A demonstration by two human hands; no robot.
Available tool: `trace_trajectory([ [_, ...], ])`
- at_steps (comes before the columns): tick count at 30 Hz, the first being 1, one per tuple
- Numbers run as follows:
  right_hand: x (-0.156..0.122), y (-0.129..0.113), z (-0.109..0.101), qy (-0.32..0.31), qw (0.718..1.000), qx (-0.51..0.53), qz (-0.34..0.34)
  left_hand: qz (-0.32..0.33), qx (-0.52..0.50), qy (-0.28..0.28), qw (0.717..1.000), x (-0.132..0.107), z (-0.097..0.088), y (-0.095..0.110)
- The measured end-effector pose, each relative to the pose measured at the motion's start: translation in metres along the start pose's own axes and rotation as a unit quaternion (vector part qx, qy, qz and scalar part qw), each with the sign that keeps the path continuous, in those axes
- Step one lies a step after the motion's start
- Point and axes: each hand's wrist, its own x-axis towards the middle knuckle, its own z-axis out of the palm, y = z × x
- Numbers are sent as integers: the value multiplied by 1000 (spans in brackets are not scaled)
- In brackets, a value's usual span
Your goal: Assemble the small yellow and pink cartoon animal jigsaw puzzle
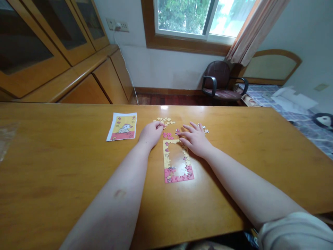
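Note:
A jigsaw puzzle frame (pixel 166 163) lies on the table, its yellow and pink border joined and its middle showing bare wood. Beyond it my left hand (pixel 151 133) is closed in a pinch beside loose yellow puzzle pieces (pixel 166 121); what its fingertips hold is too small to make out. A cluster of pink puzzle pieces (pixel 168 135) lies between my hands. With fingers spread, my right hand (pixel 196 139) rests over the puzzle's upper right corner. Its fingertips reach a small dark-patterned piece (pixel 177 132). White-patterned pieces (pixel 205 129) are partly hidden behind this hand.
A printed picture sheet (pixel 122 127) of a white animal on yellow and pink lies left of my left hand. Clear plastic (pixel 7 139) sits at the table's left edge. Past the wooden table (pixel 65 180) stand a cabinet (pixel 85 76) and an armchair (pixel 221 81).

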Motion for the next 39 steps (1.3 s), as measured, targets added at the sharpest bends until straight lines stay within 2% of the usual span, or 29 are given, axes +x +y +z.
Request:
trace_trajectory([
  [3, 2, 10, -1, 62, 997, 18, 31, 0, 0, -2, 1000, 0, -1, 1],
  [5, 3, 15, -3, 76, 996, 36, 13, -2, 1, -2, 1000, -1, -1, 2],
  [9, 4, 20, -4, 42, 997, 46, -44, -7, 3, -3, 1000, -2, -2, 3],
  [18, 0, 13, -18, -3, 999, -22, 34, -8, -10, -4, 1000, -2, -2, 3],
  [24, -1, 9, -22, -50, 995, -76, 49, -5, -9, -1, 1000, 0, -1, 1],
  [34, -2, 5, -26, -98, 987, -61, 108, 3, -8, 0, 1000, -1, -2, 3],
  [39, -9, -5, -30, -90, 993, 23, 67, -2, -7, -1, 1000, -1, -2, 3],
])
